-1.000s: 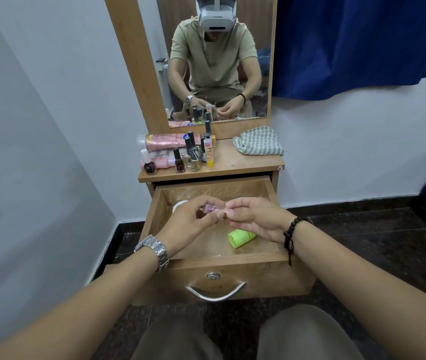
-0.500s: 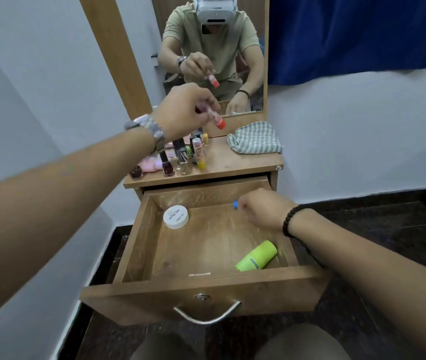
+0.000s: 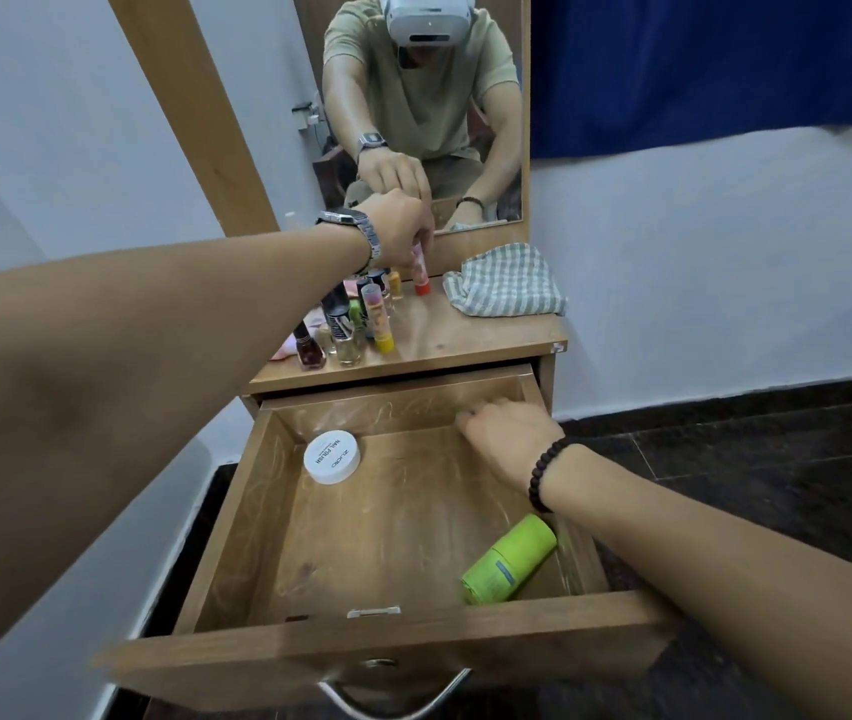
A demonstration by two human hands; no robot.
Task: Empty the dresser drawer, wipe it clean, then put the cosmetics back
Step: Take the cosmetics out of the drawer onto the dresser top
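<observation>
The wooden drawer (image 3: 278, 652) is pulled out below the dresser top (image 3: 465, 340). Inside it lie a white round jar (image 3: 332, 456) at the back left and a green tube (image 3: 509, 559) at the front right. My left hand (image 3: 397, 226) reaches over the dresser top and grips a small pink tube with an orange-red cap (image 3: 420, 272), its cap down on the wood. My right hand (image 3: 504, 433) is in the drawer's back right corner with fingers curled; what it holds is hidden. Several nail polish bottles and tubes (image 3: 356, 324) stand on the dresser top's left side.
A checked cloth (image 3: 504, 280) lies crumpled at the back right of the dresser top. The mirror (image 3: 413, 106) stands behind it. White walls close in left and right, a blue curtain (image 3: 699, 65) hangs upper right, and the floor (image 3: 751, 459) is dark tile.
My left hand has lowered the pink tube from mid-air down onto the dresser top beside the cloth. My right hand stays in the drawer's back right corner; the blue item it touched is out of sight.
</observation>
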